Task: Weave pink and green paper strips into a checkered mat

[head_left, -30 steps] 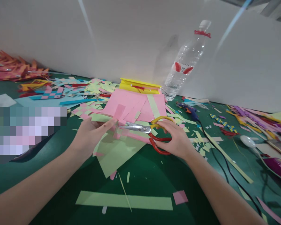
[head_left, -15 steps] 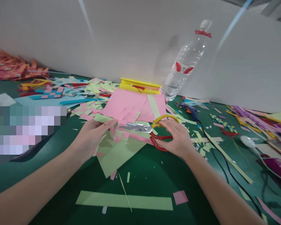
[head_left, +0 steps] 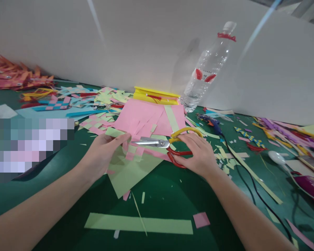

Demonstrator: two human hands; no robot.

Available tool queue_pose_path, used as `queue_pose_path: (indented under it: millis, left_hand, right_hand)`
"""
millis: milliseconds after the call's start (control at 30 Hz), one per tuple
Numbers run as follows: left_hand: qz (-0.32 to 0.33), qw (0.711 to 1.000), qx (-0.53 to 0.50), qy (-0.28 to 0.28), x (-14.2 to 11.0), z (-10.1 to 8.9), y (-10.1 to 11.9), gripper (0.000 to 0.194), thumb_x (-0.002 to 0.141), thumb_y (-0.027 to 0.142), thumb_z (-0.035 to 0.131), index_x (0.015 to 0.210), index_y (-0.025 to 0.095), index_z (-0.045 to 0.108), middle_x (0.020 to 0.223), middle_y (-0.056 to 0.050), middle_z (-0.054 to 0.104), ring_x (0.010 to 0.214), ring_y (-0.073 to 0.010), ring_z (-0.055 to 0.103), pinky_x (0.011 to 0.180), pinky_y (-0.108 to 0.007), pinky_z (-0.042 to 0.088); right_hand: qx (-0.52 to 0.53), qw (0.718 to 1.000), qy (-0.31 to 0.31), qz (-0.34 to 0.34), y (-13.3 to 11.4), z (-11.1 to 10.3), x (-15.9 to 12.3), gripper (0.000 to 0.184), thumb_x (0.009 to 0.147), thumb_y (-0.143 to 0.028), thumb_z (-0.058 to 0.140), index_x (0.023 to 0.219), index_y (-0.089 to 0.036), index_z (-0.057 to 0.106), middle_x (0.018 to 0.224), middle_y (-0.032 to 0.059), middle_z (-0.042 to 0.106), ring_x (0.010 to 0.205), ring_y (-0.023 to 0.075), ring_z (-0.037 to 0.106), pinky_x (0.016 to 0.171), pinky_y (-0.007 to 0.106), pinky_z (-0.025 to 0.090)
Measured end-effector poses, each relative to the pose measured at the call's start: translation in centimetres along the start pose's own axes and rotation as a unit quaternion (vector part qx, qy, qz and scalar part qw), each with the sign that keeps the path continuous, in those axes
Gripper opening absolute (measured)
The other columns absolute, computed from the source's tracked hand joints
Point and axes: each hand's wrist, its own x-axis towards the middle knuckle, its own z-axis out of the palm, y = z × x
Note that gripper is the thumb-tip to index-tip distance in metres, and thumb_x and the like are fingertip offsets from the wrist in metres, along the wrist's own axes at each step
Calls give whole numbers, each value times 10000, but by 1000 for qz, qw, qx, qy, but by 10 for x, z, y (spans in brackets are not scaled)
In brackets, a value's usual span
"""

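My left hand (head_left: pixel 104 151) pinches a small piece woven from pink and light-green paper strips (head_left: pixel 133 152); a green end shows above the fingers. My right hand (head_left: pixel 197 150) has its fingers in the handles of the scissors (head_left: pixel 162 143), one yellow loop and one red. Their blades point left, nearly closed, with the tips at the pink strip beside my left fingertips. Beneath the woven piece lies a light-green sheet (head_left: pixel 136 174). Behind it is a pink sheet (head_left: pixel 143 116) with cut strips and a pale green strip on top.
A plastic bottle (head_left: pixel 208 73) leans against the wall beside a yellow folded holder (head_left: pixel 157 96). To the right lie a glue gun (head_left: pixel 210 122), its black cable and a white spoon (head_left: pixel 276 158). A long green strip (head_left: pixel 138 223) and a pink square (head_left: pixel 201 220) lie in front.
The scissor blades have closed further. An upright pink strip end by my left fingers no longer stands up, and more of the woven piece shows below the blades. My hands have barely moved.
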Motion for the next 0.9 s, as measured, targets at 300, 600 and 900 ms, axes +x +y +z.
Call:
queue_pose_path:
  millis: [300,600,900]
  left_hand:
    - [-78,993,-85,-6,-1,-2,2,330,696,463,724,534,207,592,543,26,591,491,-147,591,472,-247,492]
    - [-128,986,-103,18,-2,2,6,286,659,415,739,528,201,602,555,1,627,490,-177,624,445,-257,491]
    - [-71,991,-113,-2,-1,-1,7,318,663,482,735,604,180,654,599,-27,649,527,-175,629,466,-258,515]
  right_hand:
    - [36,999,-22,29,-2,0,-1,412,791,-369,626,1152,-181,564,1033,118,694,986,274,649,797,405,545]
    - [-13,1000,24,-16,-3,0,1,364,802,-322,625,1132,-181,562,983,100,709,933,259,668,786,380,544]
    - [66,996,-35,57,-1,-1,1,430,759,-345,641,1151,-185,563,1063,121,685,981,279,650,776,407,560]
